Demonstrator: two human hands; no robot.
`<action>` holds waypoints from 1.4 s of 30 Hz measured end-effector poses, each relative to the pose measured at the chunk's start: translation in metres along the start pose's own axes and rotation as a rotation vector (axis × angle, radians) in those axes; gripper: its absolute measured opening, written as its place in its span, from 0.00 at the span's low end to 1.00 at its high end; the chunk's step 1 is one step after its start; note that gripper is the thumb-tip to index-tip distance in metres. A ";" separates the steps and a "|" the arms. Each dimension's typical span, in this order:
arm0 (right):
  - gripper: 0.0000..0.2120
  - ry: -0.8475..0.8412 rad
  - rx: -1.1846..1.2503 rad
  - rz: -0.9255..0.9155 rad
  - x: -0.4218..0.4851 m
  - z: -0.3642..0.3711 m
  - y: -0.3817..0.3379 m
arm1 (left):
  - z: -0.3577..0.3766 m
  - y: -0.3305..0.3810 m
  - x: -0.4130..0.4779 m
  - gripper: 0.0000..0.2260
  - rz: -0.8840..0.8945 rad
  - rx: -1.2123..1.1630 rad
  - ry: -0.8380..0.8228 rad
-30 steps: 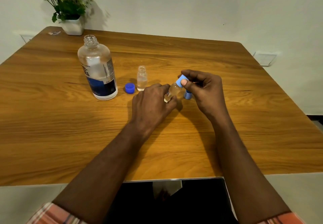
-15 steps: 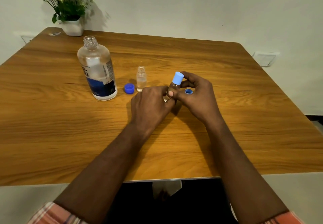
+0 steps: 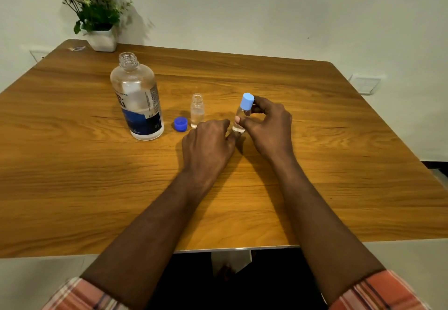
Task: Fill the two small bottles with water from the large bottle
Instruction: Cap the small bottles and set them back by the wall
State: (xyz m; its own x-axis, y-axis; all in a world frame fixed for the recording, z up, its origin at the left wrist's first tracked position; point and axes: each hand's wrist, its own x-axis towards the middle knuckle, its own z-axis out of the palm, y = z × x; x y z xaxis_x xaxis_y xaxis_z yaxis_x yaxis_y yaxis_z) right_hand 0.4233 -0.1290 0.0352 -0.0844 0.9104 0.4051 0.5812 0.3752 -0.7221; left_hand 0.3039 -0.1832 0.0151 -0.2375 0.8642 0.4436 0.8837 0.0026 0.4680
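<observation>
The wooden table (image 3: 315, 164) carries everything, with both forearms reaching in over its near edge. The large bottle (image 3: 137, 101) stands upright well to the left of the left hand (image 3: 208, 140), its neck uncapped, presumably so it is ready to pour. The right hand (image 3: 269, 125) pinches the capped small bottle (image 3: 241, 118), thumb on the body and fingers curled up beside the cap. That grip looks suited to steadying the bottle or tightening the cap. The left hand lies just left of that bottle's base with its fingers curled under; whether they touch the bottle I cannot tell. The open small bottle (image 3: 197, 111) stands just beyond the left knuckles, capless and probably next to be closed. The dark blue cap (image 3: 180, 124) lies farther left, near the large bottle. The light blue cap (image 3: 247, 101) sits on the held bottle, at the right fingertips
</observation>
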 end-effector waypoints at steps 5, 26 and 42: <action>0.25 -0.015 -0.020 -0.008 -0.004 0.000 -0.003 | -0.002 0.001 0.000 0.12 -0.019 -0.010 0.008; 0.23 -0.005 0.047 0.266 -0.034 -0.036 0.021 | -0.034 -0.020 -0.003 0.13 -0.334 -0.140 0.175; 0.26 -0.071 0.010 0.281 -0.032 -0.033 0.026 | -0.025 -0.024 0.010 0.15 -0.355 -0.173 0.127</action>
State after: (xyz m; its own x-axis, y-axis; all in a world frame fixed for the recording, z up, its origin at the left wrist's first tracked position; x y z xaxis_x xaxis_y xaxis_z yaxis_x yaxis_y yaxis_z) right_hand 0.4674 -0.1537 0.0220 0.0223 0.9887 0.1485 0.5822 0.1079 -0.8059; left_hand 0.2696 -0.1870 0.0277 -0.5729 0.7557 0.3174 0.6599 0.1955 0.7255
